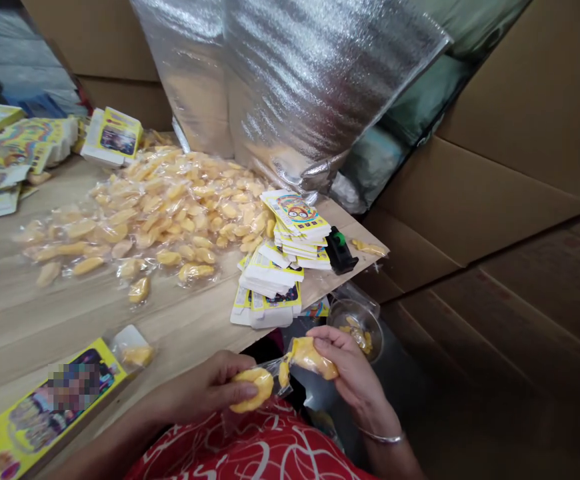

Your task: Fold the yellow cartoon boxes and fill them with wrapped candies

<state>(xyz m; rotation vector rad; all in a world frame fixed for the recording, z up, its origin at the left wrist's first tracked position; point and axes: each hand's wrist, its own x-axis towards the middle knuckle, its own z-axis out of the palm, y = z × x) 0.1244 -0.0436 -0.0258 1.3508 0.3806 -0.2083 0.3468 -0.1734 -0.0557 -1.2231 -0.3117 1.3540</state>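
My left hand [227, 383] pinches a yellow piece [253, 390] in clear film, thumb on top, above the red patterned cloth on my lap. To its right, my right hand [345, 363], with a bracelet at the wrist, grips another wrapped yellow piece [313, 357]. Clear film with a small yellow bit [284, 374] stretches between the two hands. Both are held just off the table's front edge. On the table lies a large heap of wrapped yellow pieces [170, 200], with stacked flat cartons [273, 273] at its right.
A yellow box [53, 413] with a wrapped piece at its end lies front left. A black tape dispenser [341, 252] stands near the right corner. Below the edge is a round container [375, 333] with yellow pieces. Silver foil sheeting [290, 80] and large cardboard boxes [515, 140] rise behind.
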